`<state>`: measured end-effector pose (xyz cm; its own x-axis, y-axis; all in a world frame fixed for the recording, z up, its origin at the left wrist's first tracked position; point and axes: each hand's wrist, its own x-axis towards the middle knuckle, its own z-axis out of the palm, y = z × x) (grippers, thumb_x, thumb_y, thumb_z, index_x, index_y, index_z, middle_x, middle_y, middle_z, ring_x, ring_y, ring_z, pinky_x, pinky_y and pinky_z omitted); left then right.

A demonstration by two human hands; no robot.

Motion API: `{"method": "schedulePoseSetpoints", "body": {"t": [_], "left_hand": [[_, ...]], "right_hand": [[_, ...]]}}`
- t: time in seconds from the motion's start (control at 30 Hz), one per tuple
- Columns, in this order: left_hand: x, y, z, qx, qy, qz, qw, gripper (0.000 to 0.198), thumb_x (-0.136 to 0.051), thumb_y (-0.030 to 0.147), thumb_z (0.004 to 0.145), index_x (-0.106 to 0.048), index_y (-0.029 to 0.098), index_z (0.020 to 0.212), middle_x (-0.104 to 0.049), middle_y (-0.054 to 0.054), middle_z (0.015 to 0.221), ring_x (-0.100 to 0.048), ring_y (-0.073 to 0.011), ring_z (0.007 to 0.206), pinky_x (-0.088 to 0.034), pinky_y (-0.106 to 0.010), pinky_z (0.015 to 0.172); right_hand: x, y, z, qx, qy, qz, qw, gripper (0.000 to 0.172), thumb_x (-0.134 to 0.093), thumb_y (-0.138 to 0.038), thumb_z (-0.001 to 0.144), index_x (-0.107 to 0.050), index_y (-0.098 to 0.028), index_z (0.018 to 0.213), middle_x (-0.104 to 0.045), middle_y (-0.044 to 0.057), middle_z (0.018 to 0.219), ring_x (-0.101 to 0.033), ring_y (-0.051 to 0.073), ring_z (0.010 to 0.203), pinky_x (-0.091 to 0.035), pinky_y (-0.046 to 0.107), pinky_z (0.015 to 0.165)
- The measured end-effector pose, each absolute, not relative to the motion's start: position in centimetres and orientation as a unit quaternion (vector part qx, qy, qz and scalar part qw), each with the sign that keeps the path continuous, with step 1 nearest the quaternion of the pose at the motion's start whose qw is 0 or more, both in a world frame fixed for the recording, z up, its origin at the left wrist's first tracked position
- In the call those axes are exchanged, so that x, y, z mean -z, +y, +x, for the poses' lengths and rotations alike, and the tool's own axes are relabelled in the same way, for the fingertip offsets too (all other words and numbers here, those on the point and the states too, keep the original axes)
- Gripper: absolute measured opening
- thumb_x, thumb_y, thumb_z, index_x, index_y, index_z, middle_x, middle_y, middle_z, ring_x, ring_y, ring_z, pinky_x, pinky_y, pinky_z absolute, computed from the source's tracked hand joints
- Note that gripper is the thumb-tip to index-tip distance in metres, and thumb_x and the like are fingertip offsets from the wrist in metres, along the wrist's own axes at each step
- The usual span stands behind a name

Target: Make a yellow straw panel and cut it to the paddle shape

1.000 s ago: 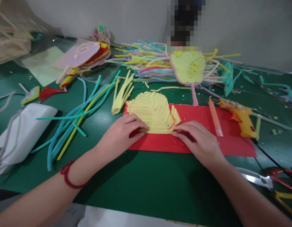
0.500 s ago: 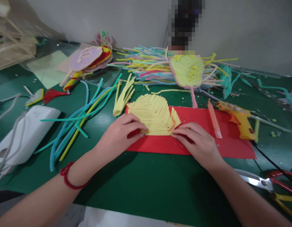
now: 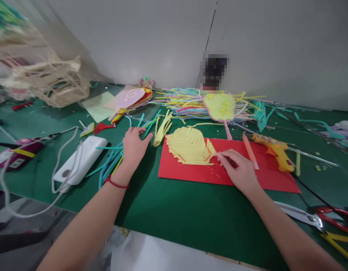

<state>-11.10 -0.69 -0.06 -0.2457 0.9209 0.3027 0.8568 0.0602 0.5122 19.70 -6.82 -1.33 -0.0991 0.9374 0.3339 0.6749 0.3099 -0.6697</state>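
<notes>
A fan-shaped piece of pale yellow strips (image 3: 187, 145) lies on a red sheet (image 3: 187, 177), with orange lines drawn near its lower left and right edges. My right hand (image 3: 238, 169) is at its lower right edge, thumb and forefinger pinched together; whatever may be between the tips is too small to make out. My left hand (image 3: 136, 148) hovers over blue and teal craft stems (image 3: 106, 165), its thumb and fingers apart and apparently empty. Just right of it lies a bundle of short yellow strips (image 3: 162, 131). An orange marker (image 3: 249, 150) rests on the red sheet.
A yellow glue gun (image 3: 278, 150) lies across the sheet's right end, its black cord trailing right. Scissors (image 3: 306, 216) lie at front right. A white power bank (image 3: 80, 162) with cables is at left. Behind are a pile of coloured stems (image 3: 185, 103) and a yellow fan (image 3: 220, 107).
My left hand has left the yellow piece and moved left and away from me, toward the short yellow bundle. My right hand has shifted slightly to the piece's right edge. The camera view has tilted.
</notes>
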Motion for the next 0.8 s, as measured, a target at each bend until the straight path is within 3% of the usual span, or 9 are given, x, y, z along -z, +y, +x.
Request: {"method": "schedulePoseSetpoints", "body": {"t": [0.23, 0.43, 0.57, 0.7, 0.8], "left_hand": [[0.1, -1.6, -9.4, -0.255, 0.704, 0.662, 0.030, 0.029, -0.062, 0.045, 0.076, -0.061, 0.020, 0.092, -0.063, -0.009, 0.101, -0.055, -0.0288, 0.103, -0.037, -0.046, 0.090], [0.2, -1.7, -9.9, -0.325, 0.677, 0.652, 0.099, 0.009, -0.055, 0.027, 0.078, -0.060, 0.020, 0.075, -0.065, -0.007, 0.080, -0.059, -0.0250, 0.082, -0.039, -0.035, 0.077], [0.1, -1.3, -11.2, -0.398, 0.697, 0.586, 0.114, 0.014, -0.050, 0.029, 0.080, -0.061, 0.019, 0.078, -0.061, -0.003, 0.068, -0.055, -0.0196, 0.066, -0.037, -0.029, 0.064], [-0.3, -1.2, -11.2, -0.476, 0.686, 0.530, 0.149, 0.019, -0.050, 0.032, 0.080, -0.061, 0.017, 0.083, -0.060, -0.001, 0.070, -0.053, -0.0167, 0.066, -0.038, -0.026, 0.063], [-0.2, -1.2, -10.7, -0.514, 0.656, 0.515, 0.202, 0.021, -0.052, 0.034, 0.078, -0.061, 0.017, 0.085, -0.062, -0.002, 0.074, -0.054, -0.0160, 0.069, -0.040, -0.026, 0.063]], "right_hand": [[1.6, -6.9, 19.4, -0.159, -0.736, -0.546, 0.367, 0.028, -0.047, -0.040, 0.090, -0.061, -0.020, 0.077, -0.065, 0.006, 0.076, -0.063, 0.018, 0.073, -0.049, 0.028, 0.064], [1.6, -7.0, 19.2, -0.134, -0.744, -0.537, 0.375, 0.026, -0.048, -0.037, 0.090, -0.061, -0.019, 0.077, -0.067, 0.006, 0.078, -0.063, 0.017, 0.073, -0.048, 0.027, 0.061], [1.4, -7.1, 19.1, -0.148, -0.740, -0.533, 0.381, 0.030, -0.048, -0.042, 0.090, -0.062, -0.019, 0.076, -0.066, 0.005, 0.074, -0.063, 0.016, 0.069, -0.048, 0.027, 0.059], [0.6, -7.1, 18.4, -0.181, -0.689, -0.563, 0.419, 0.034, -0.048, -0.046, 0.088, -0.064, -0.018, 0.077, -0.065, 0.005, 0.069, -0.062, 0.017, 0.064, -0.049, 0.028, 0.060], [-0.5, -7.2, 16.4, -0.272, -0.622, -0.578, 0.453, 0.038, -0.049, -0.051, 0.085, -0.067, -0.017, 0.082, -0.064, 0.004, 0.067, -0.058, 0.014, 0.057, -0.047, 0.026, 0.051]]}}
